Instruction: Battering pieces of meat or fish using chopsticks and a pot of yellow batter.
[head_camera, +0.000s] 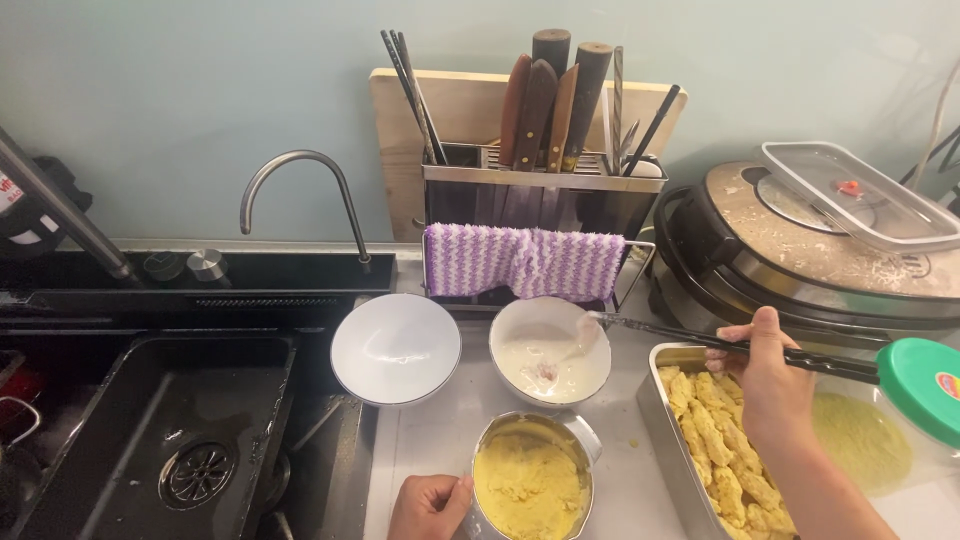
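So the right hand is clenched around a pair of long dark chopsticks, long axis running almost flat from right to left; tips sit in the white bowl with pale milky batter, which lies to the left and a bit farther off than that hand, so the right hand is clearly the nearer one to it; the left hand is down at the near edge, gripping the rim of the round steel pot of yellow crumbs. Just under the right wrist is the rectangular steel tray of yellow coated strips; an empty white bowl sits left of the batter bowl on the steel desk. Packages: a clear plastic jar lying on its side at the far right, green round lid with a small red-and-yellow label, yellow crumbs inside.
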